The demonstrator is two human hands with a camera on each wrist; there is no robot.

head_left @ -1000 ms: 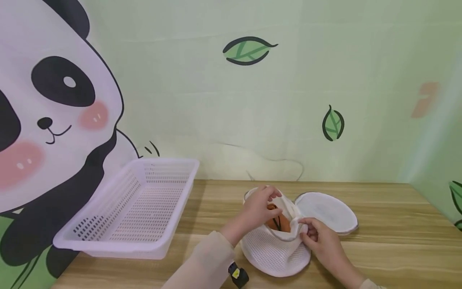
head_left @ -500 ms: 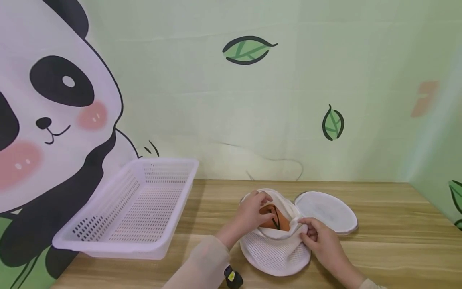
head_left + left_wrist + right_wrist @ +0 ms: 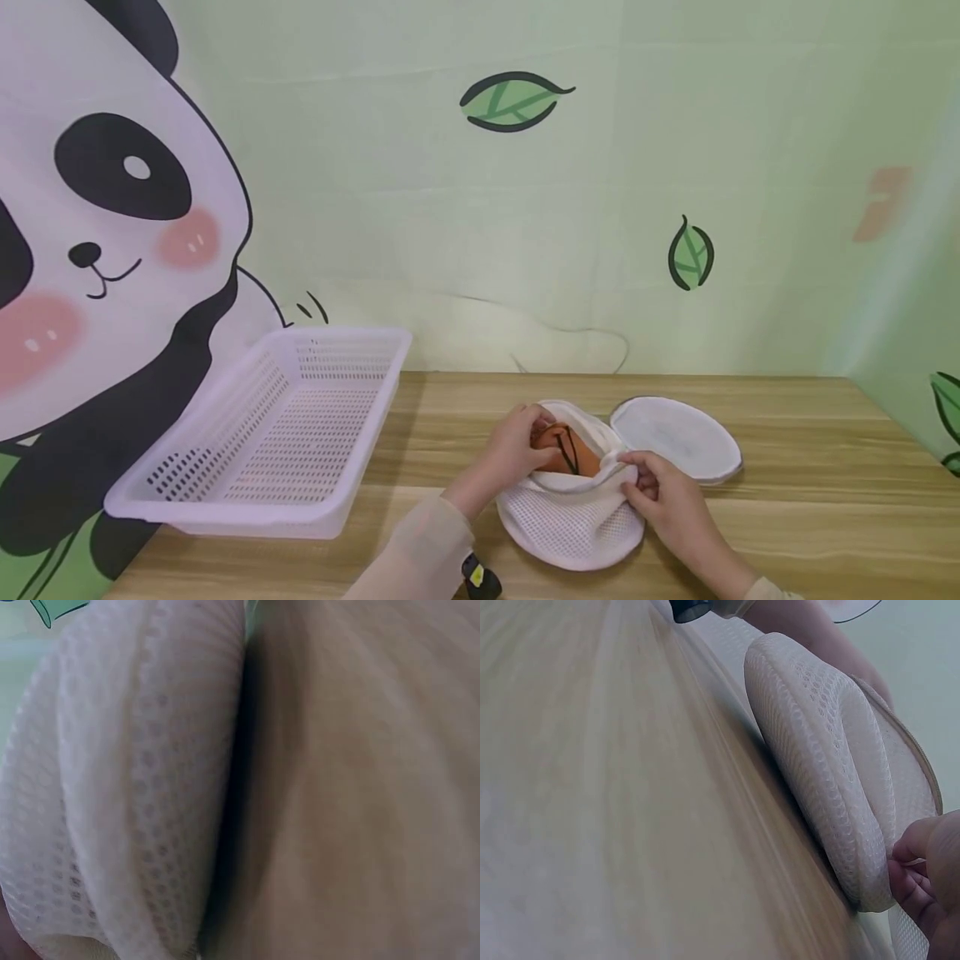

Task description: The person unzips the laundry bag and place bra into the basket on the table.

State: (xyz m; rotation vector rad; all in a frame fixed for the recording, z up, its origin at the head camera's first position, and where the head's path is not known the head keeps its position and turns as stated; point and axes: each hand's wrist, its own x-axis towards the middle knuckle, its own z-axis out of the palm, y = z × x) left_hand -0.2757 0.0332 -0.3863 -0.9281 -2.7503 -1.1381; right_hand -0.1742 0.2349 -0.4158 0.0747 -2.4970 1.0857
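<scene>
On the wooden worktop [image 3: 810, 508] we see a round white mesh pouch [image 3: 570, 525] lying near the front edge, its mouth pulled open toward the wall. The left hand [image 3: 517, 446] reaches into that mouth from the left, fingers curled round an orange item [image 3: 566, 454] with thin black straps that sits inside the pouch; how firmly it grips we cannot tell, since the pouch rim hides the fingertips. The right hand [image 3: 663, 492] pinches the white rim of the pouch at its right side, thumb and fingers folded over the cloth, holding the opening apart. In the right wrist view the same pinch shows at the lower corner, the fingers [image 3: 919, 874] closed on the padded mesh edge of the pouch [image 3: 832, 772], which rests directly on the worktop [image 3: 592, 810].

Just beside the pouch, to its right and touching or nearly touching it, lies a flat white oval cover [image 3: 675, 437]. Well to the left stands a white perforated plastic basket [image 3: 262, 442], tilted so that its far end leans up against the wall. A small black device with a yellow mark [image 3: 480, 577] sits at the left wrist. Behind it all hangs a pale green backdrop with a panda [image 3: 97, 250] and leaves [image 3: 513, 100]
</scene>
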